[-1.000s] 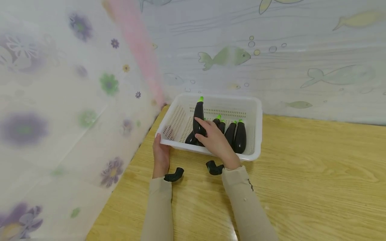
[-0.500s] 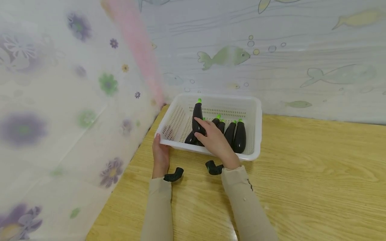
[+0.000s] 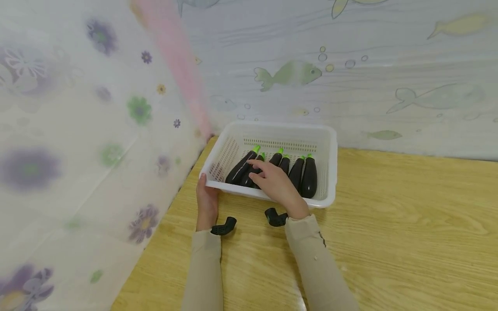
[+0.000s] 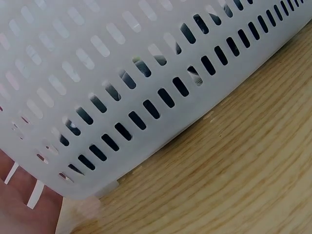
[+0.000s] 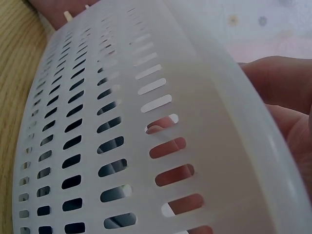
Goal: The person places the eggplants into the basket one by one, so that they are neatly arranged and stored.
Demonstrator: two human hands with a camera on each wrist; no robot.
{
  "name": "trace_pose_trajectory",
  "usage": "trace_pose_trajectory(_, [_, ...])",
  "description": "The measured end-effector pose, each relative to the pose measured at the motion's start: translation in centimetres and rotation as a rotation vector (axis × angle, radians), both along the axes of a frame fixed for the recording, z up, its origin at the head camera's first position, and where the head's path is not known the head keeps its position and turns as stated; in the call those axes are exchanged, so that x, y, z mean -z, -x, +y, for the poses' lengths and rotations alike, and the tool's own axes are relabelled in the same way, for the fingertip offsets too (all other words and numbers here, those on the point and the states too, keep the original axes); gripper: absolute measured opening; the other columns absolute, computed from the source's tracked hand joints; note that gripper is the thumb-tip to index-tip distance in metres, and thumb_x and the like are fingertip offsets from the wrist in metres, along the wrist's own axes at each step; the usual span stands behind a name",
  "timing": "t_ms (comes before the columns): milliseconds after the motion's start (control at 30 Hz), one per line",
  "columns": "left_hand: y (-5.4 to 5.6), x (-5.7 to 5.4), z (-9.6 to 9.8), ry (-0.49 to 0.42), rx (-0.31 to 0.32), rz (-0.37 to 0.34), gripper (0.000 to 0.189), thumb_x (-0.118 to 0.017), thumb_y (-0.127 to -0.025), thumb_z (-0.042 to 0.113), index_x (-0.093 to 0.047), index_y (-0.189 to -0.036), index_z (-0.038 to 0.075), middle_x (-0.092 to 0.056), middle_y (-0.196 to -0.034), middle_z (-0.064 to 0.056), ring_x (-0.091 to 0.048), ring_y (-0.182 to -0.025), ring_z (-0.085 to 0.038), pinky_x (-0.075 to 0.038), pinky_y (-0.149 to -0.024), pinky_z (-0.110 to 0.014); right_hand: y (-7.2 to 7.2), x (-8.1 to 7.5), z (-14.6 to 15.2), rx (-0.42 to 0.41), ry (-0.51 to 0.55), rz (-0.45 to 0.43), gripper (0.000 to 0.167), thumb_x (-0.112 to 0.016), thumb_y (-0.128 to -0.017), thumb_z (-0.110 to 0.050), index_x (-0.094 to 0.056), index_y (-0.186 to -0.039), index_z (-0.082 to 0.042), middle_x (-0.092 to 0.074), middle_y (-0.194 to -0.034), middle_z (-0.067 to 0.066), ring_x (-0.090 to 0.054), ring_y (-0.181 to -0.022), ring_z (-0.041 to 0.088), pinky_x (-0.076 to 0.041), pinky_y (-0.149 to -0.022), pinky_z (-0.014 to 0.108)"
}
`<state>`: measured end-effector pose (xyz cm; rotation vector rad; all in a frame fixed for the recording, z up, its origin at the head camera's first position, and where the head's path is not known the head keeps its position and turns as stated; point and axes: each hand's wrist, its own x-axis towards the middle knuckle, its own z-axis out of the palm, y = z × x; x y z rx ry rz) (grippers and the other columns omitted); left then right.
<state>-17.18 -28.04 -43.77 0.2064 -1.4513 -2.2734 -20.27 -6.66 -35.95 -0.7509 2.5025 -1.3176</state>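
Note:
A white slotted plastic basket (image 3: 331, 168) sits on the table with several dark eggplants in it, green stems toward the back. My left hand (image 3: 207, 201) holds its near left corner, a digit over the rim. Inside, my right hand (image 3: 279, 183) hovers over the middle eggplants, fingers loosely bent with nothing between them. Just past its fingertips, the leftmost eggplant (image 3: 238, 171) lies slanted beside the others. The right wrist view shows the basket's wall (image 5: 209, 141), with right-hand fingers (image 5: 282, 83) beyond the rim. In the left wrist view, slots in the wall (image 4: 161, 129) reveal dark eggplants.
The wood-grain table (image 3: 408, 224) extends to the right and front. A fish-print sheet (image 3: 365, 86) covers the back, and a flowered sheet (image 3: 78, 164) rises close on the left. Black curved pieces (image 3: 224, 226) jut from the wrists.
The eggplant that my right hand held raised at the left has come down and lies in the basket. The right fingers have let it go; my left hand stays at the corner.

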Motion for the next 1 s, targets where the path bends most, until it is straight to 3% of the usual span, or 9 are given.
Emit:
trace_pose_trajectory(400, [0.0,-0.1,0.3,0.013,0.0,0.01,0.047,-0.039,-0.092,0.037,-0.042,-0.13,0.01,-0.043,-0.131,-0.006,-0.039,-0.12,-0.018,-0.025,-0.1,-0.035,-0.2,-0.3,0.3,-0.004,0.018,0.019,0.042,-0.05,-0.091,-0.032,-0.043,-0.132,-0.027,-0.051,-0.122,0.0,-0.055,-0.096,0.011,-0.045,-0.077,0.037])
trace_pose_trajectory(500, [-0.1,-0.3,0.5,0.027,0.002,0.023,0.048,-0.041,-0.091,0.038,-0.044,-0.13,0.01,-0.044,-0.131,-0.006,-0.04,-0.12,-0.019,-0.026,-0.1,-0.035,-0.3,-0.2,0.2,0.019,0.015,0.067,0.042,-0.049,-0.091,-0.032,-0.042,-0.132,-0.028,-0.052,-0.121,-0.002,-0.054,-0.095,0.01,-0.045,-0.077,0.036])
trace_pose_trajectory(733, [-0.4,0.1,0.9,0.032,0.015,-0.02,0.048,-0.042,-0.09,0.04,-0.043,-0.129,0.012,-0.043,-0.131,-0.004,-0.039,-0.12,-0.016,-0.024,-0.101,-0.034,-1.3,0.0,0.4,0.068,0.034,0.167,0.041,-0.049,-0.091,-0.027,-0.043,-0.132,-0.026,-0.056,-0.111,-0.006,-0.053,-0.091,0.008,-0.044,-0.072,0.032])
trace_pose_trajectory(1000, [0.3,0.3,-0.4,0.056,0.013,0.03,0.05,-0.04,-0.091,0.041,-0.038,-0.131,0.011,-0.039,-0.134,-0.004,-0.034,-0.124,-0.014,-0.021,-0.103,-0.03,-1.5,0.2,0.1,0.064,0.148,0.344,0.036,-0.048,-0.092,-0.024,-0.048,-0.128,-0.024,-0.058,-0.099,-0.011,-0.053,-0.076,0.002,-0.042,-0.06,0.025])
